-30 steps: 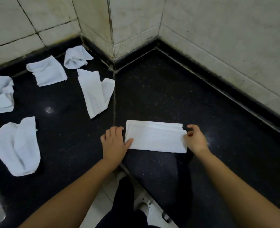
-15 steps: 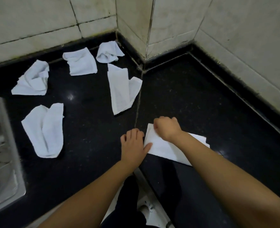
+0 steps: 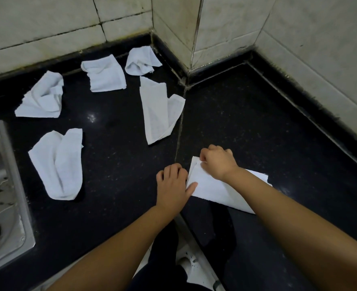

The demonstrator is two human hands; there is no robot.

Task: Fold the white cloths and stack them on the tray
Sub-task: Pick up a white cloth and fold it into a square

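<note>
Head view: folded cloth [image 3: 215, 187], long axis left-right; R hand [image 3: 218, 161] fingers pinching it, L hand [image 3: 174, 185] flat.

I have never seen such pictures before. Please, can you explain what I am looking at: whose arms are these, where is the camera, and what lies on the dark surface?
There is no machine here. A person wears a camera on the head, so it looks down at the person's own two arms. The surface is a black counter in a tiled corner, with a metal sink at the left edge. The right hand pinches the far corner of a white cloth that is partly folded. The left hand rests beside that cloth, its thumb on the edge. Five more white cloths lie loose and crumpled further back. No tray is visible.
</note>
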